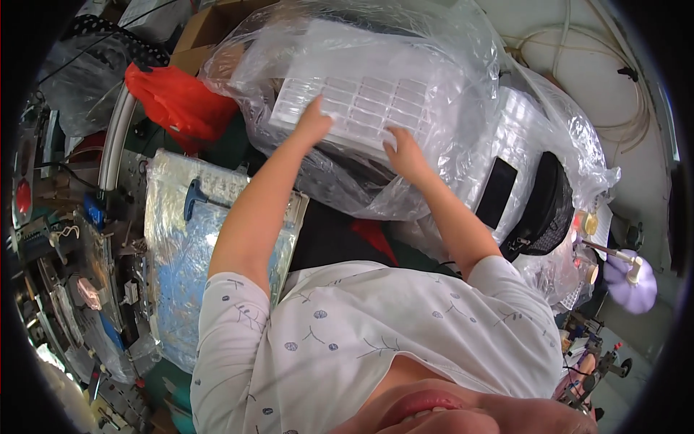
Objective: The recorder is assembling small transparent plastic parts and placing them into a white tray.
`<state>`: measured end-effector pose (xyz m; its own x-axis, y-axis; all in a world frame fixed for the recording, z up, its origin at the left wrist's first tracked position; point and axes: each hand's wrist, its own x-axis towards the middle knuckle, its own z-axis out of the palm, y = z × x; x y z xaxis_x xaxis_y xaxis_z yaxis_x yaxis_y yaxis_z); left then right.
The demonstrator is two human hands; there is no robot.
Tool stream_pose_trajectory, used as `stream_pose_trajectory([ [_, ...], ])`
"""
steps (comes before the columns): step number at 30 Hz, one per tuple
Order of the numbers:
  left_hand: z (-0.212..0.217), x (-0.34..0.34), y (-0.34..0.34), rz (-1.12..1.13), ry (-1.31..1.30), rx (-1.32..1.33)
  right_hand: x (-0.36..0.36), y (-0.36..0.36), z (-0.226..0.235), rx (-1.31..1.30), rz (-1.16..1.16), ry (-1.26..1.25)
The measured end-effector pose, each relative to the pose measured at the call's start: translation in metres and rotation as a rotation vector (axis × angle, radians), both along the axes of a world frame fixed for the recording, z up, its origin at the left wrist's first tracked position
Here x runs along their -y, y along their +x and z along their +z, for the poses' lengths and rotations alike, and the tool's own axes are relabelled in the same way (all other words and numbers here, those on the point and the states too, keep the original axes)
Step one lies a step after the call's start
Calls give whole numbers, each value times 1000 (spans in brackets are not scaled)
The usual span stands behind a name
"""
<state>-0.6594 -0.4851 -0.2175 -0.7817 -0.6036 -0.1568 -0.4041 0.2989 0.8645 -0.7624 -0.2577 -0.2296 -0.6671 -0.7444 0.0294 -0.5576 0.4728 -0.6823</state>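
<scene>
At the upper middle of the view, a white tray (372, 101) is being handled, its top divided into rows of narrow compartments, its far part veiled by cloudy film, and a big crumpled clear plastic bag (405, 210) gathered around it. On the near left part, the left hand (314, 126) is laid, its fingers reached forward over the compartments and its thumb held apart. Near the right end of the near edge, the right hand (408, 155) is placed, thumb and fingers part-way open; whether the tray is firmly gripped by either hand cannot be told. Over to the left, a red plastic bag (177, 101) is seen, and below it a blue-faced panel (181, 267) wrapped in film, with a T-handled tool (194, 199) lying on it. To the right, a white wrapped package (515, 126) is topped by a flat black rectangle (497, 193), with a black mesh pouch (542, 210) just beside.
</scene>
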Motion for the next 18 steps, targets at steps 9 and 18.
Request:
stream_pose_trajectory([
  [9, -110, 147, 56, 329, 316, 413, 18, -206, -75, -33, -431, 283],
  [18, -42, 105, -1, 163, -141, 677, -32, -270, -96, 208, -611, 194],
])
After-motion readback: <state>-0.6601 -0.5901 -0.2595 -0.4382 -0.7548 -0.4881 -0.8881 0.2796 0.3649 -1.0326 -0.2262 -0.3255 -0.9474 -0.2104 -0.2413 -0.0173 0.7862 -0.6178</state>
